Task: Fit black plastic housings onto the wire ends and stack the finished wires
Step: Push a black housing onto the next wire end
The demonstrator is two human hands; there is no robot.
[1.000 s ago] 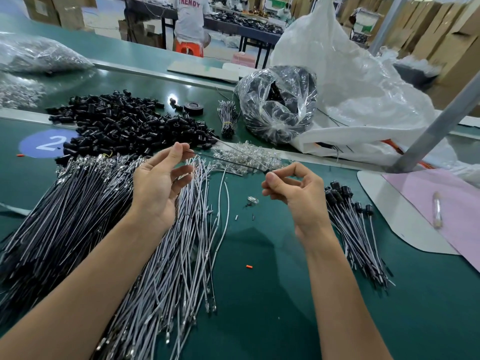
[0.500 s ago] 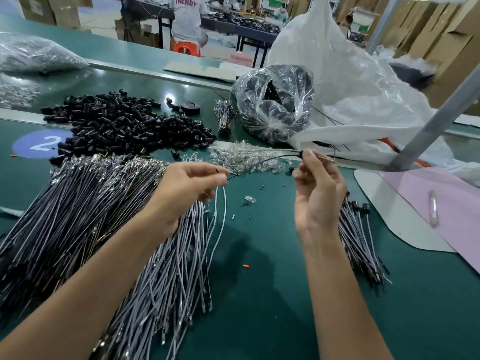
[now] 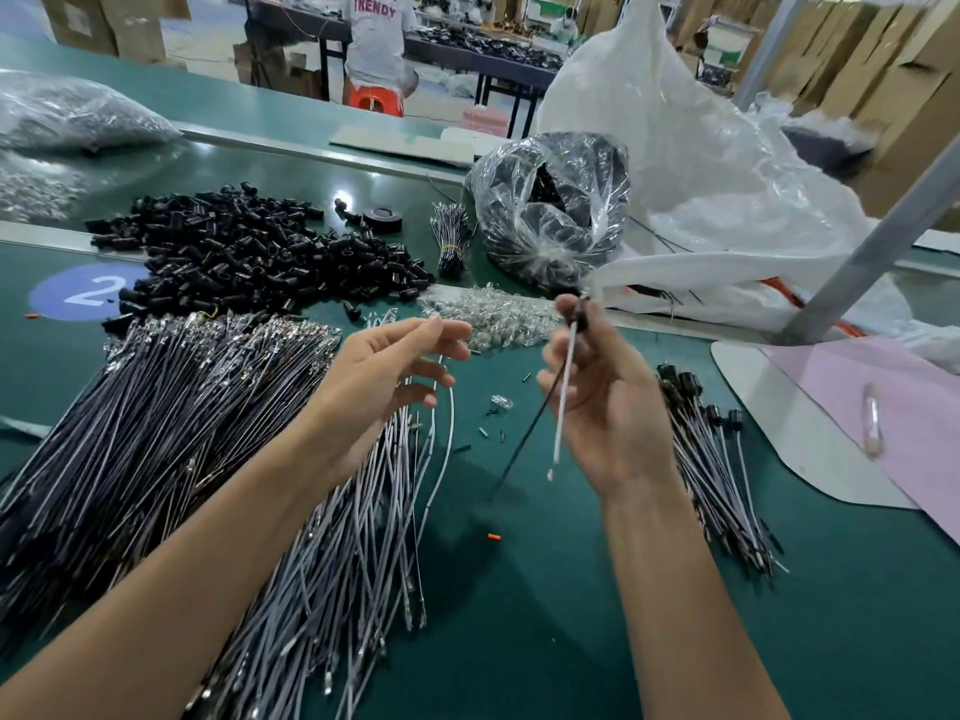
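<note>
My right hand (image 3: 602, 402) pinches a black housing (image 3: 581, 318) at its fingertips, with a white wire (image 3: 563, 392) and a black wire (image 3: 524, 439) hanging down from it. My left hand (image 3: 384, 376) hovers with loose fingers and nothing in it, above the pile of grey wires (image 3: 337, 553). A larger pile of dark wires (image 3: 135, 423) lies to the left. Loose black housings (image 3: 249, 252) form a heap at the back left. Finished wires with housings fitted (image 3: 711, 459) are stacked to the right of my right hand.
Clear plastic pieces (image 3: 493, 314) lie behind my hands. A clear bag of black parts (image 3: 550, 210), a big white bag (image 3: 701, 163), a small wire bundle (image 3: 451, 241) and a tape roll (image 3: 383, 218) stand at the back. A grey pole (image 3: 872, 246) and pink sheet (image 3: 893, 407) are on the right.
My left hand has let go of the wire and opened. My right hand has swung the housing end upward, so both wires now hang down from it.
</note>
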